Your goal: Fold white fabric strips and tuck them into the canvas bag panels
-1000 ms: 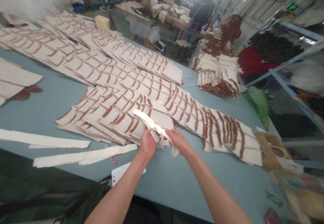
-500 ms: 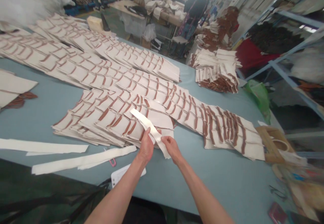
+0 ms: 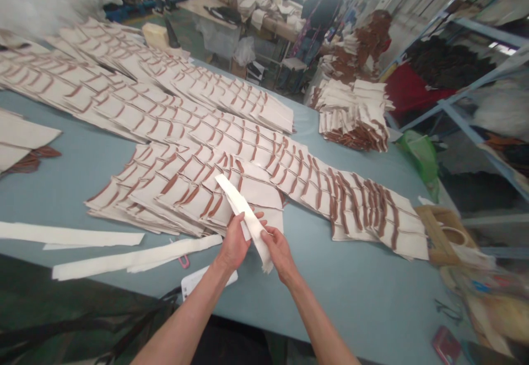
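Note:
My left hand (image 3: 234, 243) and my right hand (image 3: 278, 251) both grip a narrow cream fabric strip (image 3: 243, 210) over the near edge of the blue table (image 3: 359, 293). The strip rises from between my fingers and leans up to the left. My fingers are closed on it. Just beyond my hands lie overlapping rows of cream fabric pieces with brown straps (image 3: 198, 189), fanned across the table.
Long cream strips (image 3: 136, 256) lie at the near left, with a white flat object (image 3: 198, 283) and a pink clip (image 3: 184, 261) beside them. A stack of strapped pieces (image 3: 353, 120) stands at the far right. A person (image 3: 318, 18) works at another table behind. Blue shelving (image 3: 475, 106) runs along the right.
My two hands have drawn closer together along the strip and come slightly nearer to me. The strip now stands more upright between them.

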Tool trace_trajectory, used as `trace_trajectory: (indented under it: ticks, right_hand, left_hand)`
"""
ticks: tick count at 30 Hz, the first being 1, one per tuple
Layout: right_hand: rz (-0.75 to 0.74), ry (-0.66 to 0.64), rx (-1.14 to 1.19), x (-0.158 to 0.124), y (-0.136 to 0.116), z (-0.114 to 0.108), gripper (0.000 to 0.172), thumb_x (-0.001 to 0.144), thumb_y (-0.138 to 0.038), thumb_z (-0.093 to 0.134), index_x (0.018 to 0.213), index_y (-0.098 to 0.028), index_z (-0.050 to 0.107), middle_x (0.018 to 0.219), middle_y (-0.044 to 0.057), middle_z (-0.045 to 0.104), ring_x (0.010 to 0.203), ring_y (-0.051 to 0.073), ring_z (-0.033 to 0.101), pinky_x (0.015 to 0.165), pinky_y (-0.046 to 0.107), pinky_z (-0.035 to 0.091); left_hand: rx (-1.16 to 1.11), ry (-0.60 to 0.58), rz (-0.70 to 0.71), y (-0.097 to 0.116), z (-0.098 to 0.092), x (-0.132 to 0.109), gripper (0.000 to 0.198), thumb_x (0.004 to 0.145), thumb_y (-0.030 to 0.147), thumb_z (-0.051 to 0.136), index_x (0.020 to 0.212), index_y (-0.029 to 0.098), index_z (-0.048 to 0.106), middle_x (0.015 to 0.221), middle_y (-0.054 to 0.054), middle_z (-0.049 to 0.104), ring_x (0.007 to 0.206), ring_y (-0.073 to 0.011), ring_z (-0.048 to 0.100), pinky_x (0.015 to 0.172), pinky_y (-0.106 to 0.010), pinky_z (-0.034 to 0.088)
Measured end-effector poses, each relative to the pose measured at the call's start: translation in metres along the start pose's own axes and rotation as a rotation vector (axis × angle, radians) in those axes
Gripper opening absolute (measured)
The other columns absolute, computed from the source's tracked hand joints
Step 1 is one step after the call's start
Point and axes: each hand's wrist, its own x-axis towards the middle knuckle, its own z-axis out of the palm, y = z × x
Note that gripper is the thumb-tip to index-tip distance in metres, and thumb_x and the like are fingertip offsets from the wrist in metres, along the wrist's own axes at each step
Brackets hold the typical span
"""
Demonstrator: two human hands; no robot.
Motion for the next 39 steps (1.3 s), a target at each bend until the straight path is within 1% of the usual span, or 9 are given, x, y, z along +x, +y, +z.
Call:
trace_trajectory:
  ticks: [6,9,15,18,22,27,30,35,39]
  right_hand:
    - [-0.052,0.044,0.018,-0.012,0.003,0.007,0.069,0.071,-0.064,0.084,0.114,-0.015,0.063,0.084,0.005,0.075,0.069,0.020,0.066,0.065,0.030,0.050]
    - [-0.102,0.050,0.038,-0.015,0.001,0.011,0.063,0.070,-0.058,0.087,0.111,-0.017,0.065,0.093,0.005,0.076,0.080,0.021,0.068,0.073,0.032,0.052]
    - [-0.108,-0.062,0.120,-0.025,-0.013,0.011,0.063,0.062,-0.054,0.094,0.108,-0.022,0.066,0.100,0.004,0.075,0.089,0.022,0.067,0.080,0.032,0.051]
    - [-0.035,-0.170,0.177,-0.031,-0.023,0.005,0.067,0.070,-0.074,0.083,0.109,-0.022,0.066,0.092,0.003,0.072,0.081,0.021,0.064,0.071,0.030,0.049]
    - [0.070,-0.306,0.260,-0.028,-0.040,0.000,0.074,0.075,-0.095,0.058,0.087,-0.022,0.062,0.068,-0.002,0.057,0.059,0.014,0.052,0.058,0.025,0.043]
    - [0.137,-0.426,0.266,-0.008,-0.070,0.001,0.064,0.072,-0.084,0.070,0.065,-0.024,0.049,0.046,-0.008,0.039,0.041,0.013,0.040,0.043,0.024,0.038]
    - [0.156,-0.475,0.268,0.000,-0.091,0.004,0.052,0.076,-0.074,0.067,0.067,-0.024,0.056,0.042,-0.007,0.041,0.037,0.016,0.042,0.038,0.026,0.039]
    - [0.111,-0.470,0.343,-0.001,-0.120,0.018,0.049,0.077,-0.060,0.057,0.097,-0.019,0.072,0.077,0.006,0.074,0.058,0.021,0.063,0.050,0.030,0.052]
    - [0.084,-0.433,0.374,-0.011,-0.129,0.029,0.047,0.073,-0.047,0.063,0.111,-0.021,0.073,0.107,0.009,0.081,0.091,0.025,0.073,0.076,0.034,0.061]
  left_hand:
    - [0.065,0.008,-0.005,-0.001,0.011,-0.017,0.038,0.092,0.029,0.064,0.129,0.017,0.063,0.105,-0.008,0.079,0.089,-0.0247,0.076,0.086,-0.043,0.059]
    - [0.116,0.002,-0.017,0.004,0.017,-0.022,0.034,0.093,0.025,0.062,0.126,0.016,0.064,0.100,-0.006,0.078,0.082,-0.0218,0.074,0.080,-0.039,0.059]
    - [0.228,-0.023,-0.032,0.020,0.028,-0.024,0.030,0.097,0.027,0.063,0.125,0.017,0.064,0.093,-0.002,0.074,0.067,-0.0165,0.067,0.065,-0.031,0.054]
    - [0.272,-0.071,-0.049,0.032,0.032,-0.029,0.030,0.092,0.023,0.064,0.122,0.017,0.066,0.092,-0.002,0.074,0.067,-0.0162,0.067,0.063,-0.029,0.053]
    - [0.337,-0.178,-0.101,0.046,0.037,-0.039,0.041,0.080,0.021,0.063,0.120,0.016,0.067,0.090,-0.005,0.077,0.067,-0.0187,0.070,0.062,-0.030,0.054]
    - [0.421,-0.342,-0.149,0.054,0.041,-0.050,0.048,0.071,0.026,0.065,0.117,0.014,0.069,0.085,-0.008,0.078,0.062,-0.0211,0.070,0.059,-0.032,0.054]
    - [0.450,-0.402,-0.145,0.056,0.040,-0.056,0.047,0.070,0.026,0.066,0.115,0.014,0.069,0.088,-0.008,0.078,0.060,-0.0193,0.068,0.060,-0.032,0.054]
    - [0.473,-0.469,-0.161,0.058,0.034,-0.064,0.042,0.069,0.029,0.067,0.107,0.013,0.070,0.087,-0.009,0.077,0.062,-0.0188,0.067,0.059,-0.032,0.054]
    - [0.493,-0.477,-0.172,0.059,0.030,-0.068,0.040,0.067,0.031,0.066,0.102,0.014,0.068,0.081,-0.007,0.075,0.059,-0.0180,0.067,0.059,-0.031,0.053]
